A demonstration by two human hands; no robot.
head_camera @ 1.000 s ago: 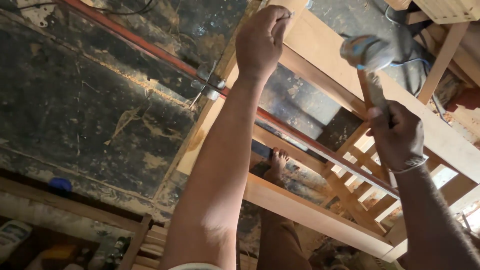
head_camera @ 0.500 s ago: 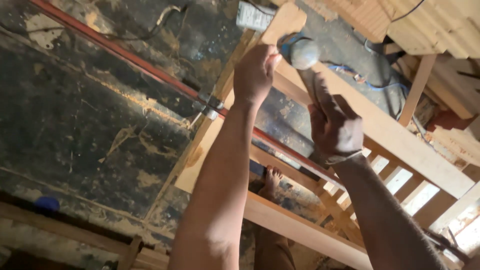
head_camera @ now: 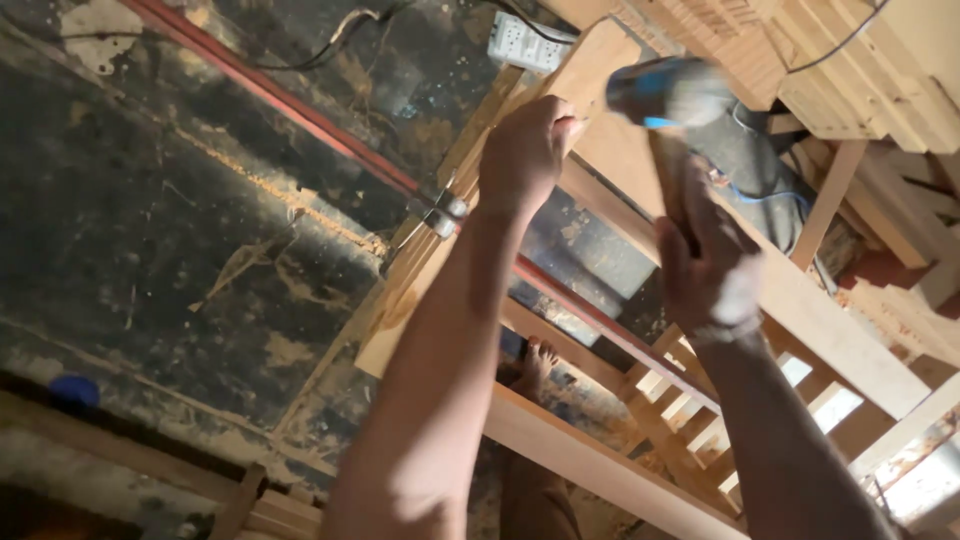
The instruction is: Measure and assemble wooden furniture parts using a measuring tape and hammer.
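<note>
Seen from above, two bare arms reach forward over a pale wooden frame that stands on a dark, dusty floor. The left hand is curled shut around the edge of a slanted wooden board near the upper end of the frame, fingers wrapped tightly on the wood. Just to the right of that board, the right hand grips the wooden handle of a hammer, fingers closed around the shaft; the hammer's blue-grey head is blurred and sits close beside the left hand's knuckles, at the top of the board. A long red metal bar runs diagonally across the floor and passes beneath the frame, with a small metal clamp fixed on it just left of the board. Beyond the top of the board lies a white power strip with dark cables trailing away. A bare foot shows under the frame, between its lower rails. More stacked pale timber fills the corner to the right of the hammer. A small blue round object lies on the floor far to the left of the frame
</note>
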